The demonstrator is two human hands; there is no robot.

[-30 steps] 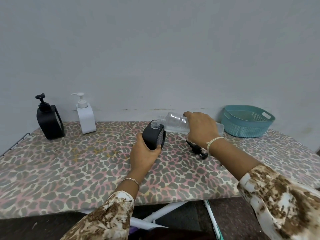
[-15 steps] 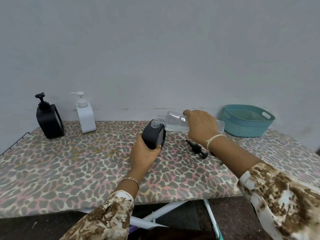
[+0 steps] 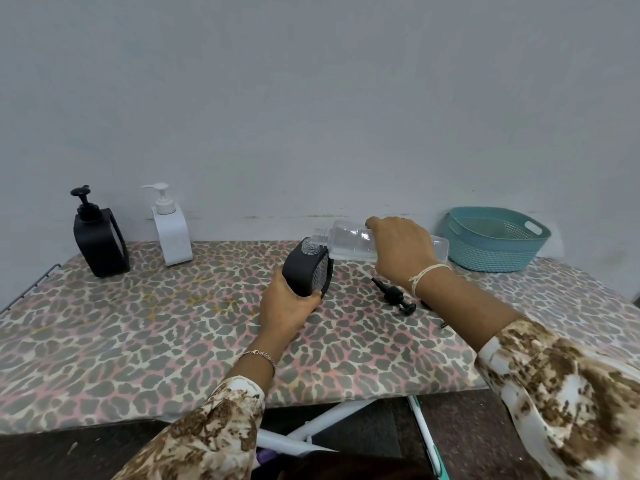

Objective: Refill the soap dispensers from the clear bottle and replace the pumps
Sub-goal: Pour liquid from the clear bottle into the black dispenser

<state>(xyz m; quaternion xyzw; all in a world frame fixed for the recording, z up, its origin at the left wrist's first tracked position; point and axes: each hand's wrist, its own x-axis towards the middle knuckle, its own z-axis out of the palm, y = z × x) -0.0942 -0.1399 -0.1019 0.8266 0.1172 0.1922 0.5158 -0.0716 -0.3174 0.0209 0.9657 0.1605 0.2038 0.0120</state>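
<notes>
My left hand (image 3: 285, 306) grips a black soap dispenser (image 3: 306, 271) with its pump off, tilted on the table. My right hand (image 3: 398, 251) holds the clear bottle (image 3: 349, 239) on its side, its threaded mouth right above the dispenser's open neck. The dispenser's black pump (image 3: 393, 294) lies on the table just right of it, below my right wrist. At the back left stand another black dispenser (image 3: 100, 240) and a white dispenser (image 3: 171, 233), both with pumps on.
A teal plastic basket (image 3: 495, 239) sits at the back right against the wall. The table (image 3: 138, 323) has a leopard-print cover, with a wire rack edge at its far left. White table legs show below the front edge.
The clear bottle's mouth has shifted slightly over the dispenser's neck. Both hands keep their grips and stay almost in place.
</notes>
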